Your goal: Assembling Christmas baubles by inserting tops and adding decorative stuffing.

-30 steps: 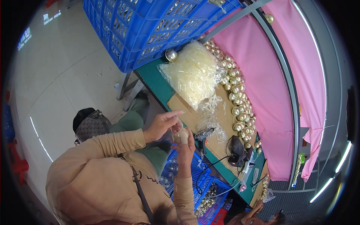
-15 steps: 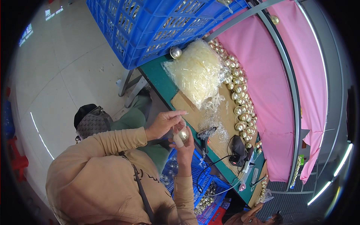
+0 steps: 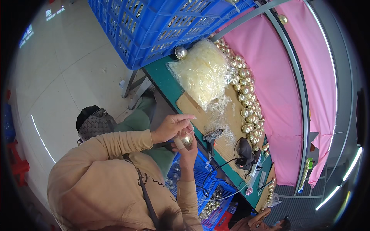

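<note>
Little has shifted since a second ago: both hands stay raised in front of the chest, the gold ball now sitting a touch more exposed between them.

Above and beyond the grip stands the big blue crate [image 3: 162, 27], and the pink curtain [image 3: 285, 96] hangs off to the right of it. Just right of the grip runs the green table [image 3: 165, 82], with a clear bag of pale filling [image 3: 202, 73] on it, up and to the right. A row of gold balls [image 3: 248, 100] lines the table's far edge — well apart from the hands. A lower blue crate [image 3: 210, 184] sits beneath the grip.

The right hand [image 3: 187, 152] has its grip closed under the gold ball [image 3: 187, 139], thumb against it. The left hand [image 3: 171, 127] curls over the ball from above, fingertips [image 3: 189, 117] pinched near its top — whether they touch it I cannot tell.
</note>
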A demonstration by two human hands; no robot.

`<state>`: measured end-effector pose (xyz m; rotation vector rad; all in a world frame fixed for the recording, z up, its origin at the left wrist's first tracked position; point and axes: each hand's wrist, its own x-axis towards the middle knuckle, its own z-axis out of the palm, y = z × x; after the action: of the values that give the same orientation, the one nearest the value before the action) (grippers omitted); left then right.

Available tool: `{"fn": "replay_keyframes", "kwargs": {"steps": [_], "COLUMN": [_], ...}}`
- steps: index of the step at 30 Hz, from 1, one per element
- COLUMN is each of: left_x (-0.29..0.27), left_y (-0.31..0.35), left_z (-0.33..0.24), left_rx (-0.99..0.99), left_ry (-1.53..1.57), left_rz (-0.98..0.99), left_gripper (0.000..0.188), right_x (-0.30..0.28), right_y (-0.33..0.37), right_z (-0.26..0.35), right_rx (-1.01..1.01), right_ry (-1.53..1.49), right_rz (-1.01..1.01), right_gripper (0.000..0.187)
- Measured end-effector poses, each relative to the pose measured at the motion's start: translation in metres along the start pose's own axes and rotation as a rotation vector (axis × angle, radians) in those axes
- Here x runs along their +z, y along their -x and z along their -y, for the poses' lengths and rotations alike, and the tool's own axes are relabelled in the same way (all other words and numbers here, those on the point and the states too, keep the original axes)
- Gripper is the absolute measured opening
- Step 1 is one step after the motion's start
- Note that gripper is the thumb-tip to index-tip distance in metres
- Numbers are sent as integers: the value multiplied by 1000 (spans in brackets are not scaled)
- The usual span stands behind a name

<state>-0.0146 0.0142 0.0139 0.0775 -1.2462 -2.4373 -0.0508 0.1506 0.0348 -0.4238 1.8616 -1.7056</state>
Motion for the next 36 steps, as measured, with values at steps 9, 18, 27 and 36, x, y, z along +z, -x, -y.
{"fn": "replay_keyframes", "kwargs": {"steps": [9, 18, 27, 36], "left_x": [-17, -63, -31, -20], "left_y": [-23, -5, -15, -21], "left_z": [-7, 56, 33, 21], "left_rx": [-331, -415, -110, -88], "left_ry": [219, -95, -422, -287], "left_rz": [116, 338, 722, 733], "left_gripper": [48, 58, 97, 65], "right_x": [-16, -29, -35, -23], "right_y": [7, 2, -2, -1], "right_z": [-6, 5, 1, 4], "right_rx": [12, -13, 96, 154], "right_ry": [-118, -157, 3, -24], "right_rz": [-33, -94, -19, 49], "right_gripper": [56, 50, 42, 47]}}
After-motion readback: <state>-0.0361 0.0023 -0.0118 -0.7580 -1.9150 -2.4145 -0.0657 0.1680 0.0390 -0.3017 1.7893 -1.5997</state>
